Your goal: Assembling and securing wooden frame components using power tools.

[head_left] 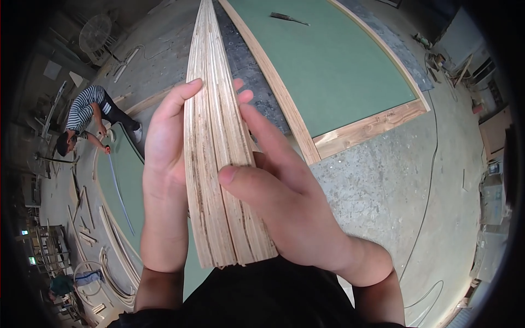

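The plywood strips [219, 164], probably stiff and light, stood pinched between the left hand [164, 175] and right hand [290, 202], both gripping near the lower end.

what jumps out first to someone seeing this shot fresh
Dead centre, two long plywood strips held edge-up run away from the camera, the left hand flat against one side and the right hand gripping the other. Behind them lies a green panel framed in wood on the concrete floor. At far left, a person in a striped shirt bends over another green panel.

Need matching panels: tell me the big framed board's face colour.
Muted green board with pale wood frame; head view.
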The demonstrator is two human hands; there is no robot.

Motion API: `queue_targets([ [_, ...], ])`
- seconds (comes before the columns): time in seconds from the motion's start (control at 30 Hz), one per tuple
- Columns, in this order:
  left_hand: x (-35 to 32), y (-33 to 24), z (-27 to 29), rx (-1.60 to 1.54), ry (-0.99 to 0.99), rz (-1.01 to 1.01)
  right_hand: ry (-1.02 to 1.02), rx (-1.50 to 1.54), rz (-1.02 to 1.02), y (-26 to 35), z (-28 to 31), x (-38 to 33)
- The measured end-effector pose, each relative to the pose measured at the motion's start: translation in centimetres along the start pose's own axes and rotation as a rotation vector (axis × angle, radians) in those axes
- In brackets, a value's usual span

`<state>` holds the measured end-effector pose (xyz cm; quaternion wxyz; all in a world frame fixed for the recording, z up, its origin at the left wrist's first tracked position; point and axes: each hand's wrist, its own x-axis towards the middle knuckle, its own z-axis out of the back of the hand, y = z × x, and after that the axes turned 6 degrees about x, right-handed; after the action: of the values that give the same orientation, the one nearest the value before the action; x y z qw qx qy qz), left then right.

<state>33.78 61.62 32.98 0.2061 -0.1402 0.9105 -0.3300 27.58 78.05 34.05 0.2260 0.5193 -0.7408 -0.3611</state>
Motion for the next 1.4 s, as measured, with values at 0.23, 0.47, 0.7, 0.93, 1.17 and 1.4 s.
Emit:
queue_targets([
  [0.23,0.1,-0.5,0.2,-0.046,0.031,0.033,0.076,-0.027,-0.011,0.4,-0.3,0.1],
  [0.47,0.4,-0.4,0.5,0.003,0.083,0.041,0.103,-0.01,0.019,0.0,-0.1,0.5],
  [0.7,0.5,-0.6,0.0,-0.044,0.087,0.059,0.084,-0.034,-0.002,1.0,0.0,0.1],
  [0.93,0.4,-1.2,-1.3,-0.046,0.09,0.087,0.046,-0.079,-0.041,2.4,-0.5,0.5],
  [1.17,0.4,-1.2,-2.0,-0.011,0.023,0.047,0.088,0.021,-0.102,3.3,-0.5,0.6],
  [1.4,0.5,-1.1,-1.9,-0.034,0.068,0.034,0.063,0.002,-0.101,3.6,-0.8,0.5],
])
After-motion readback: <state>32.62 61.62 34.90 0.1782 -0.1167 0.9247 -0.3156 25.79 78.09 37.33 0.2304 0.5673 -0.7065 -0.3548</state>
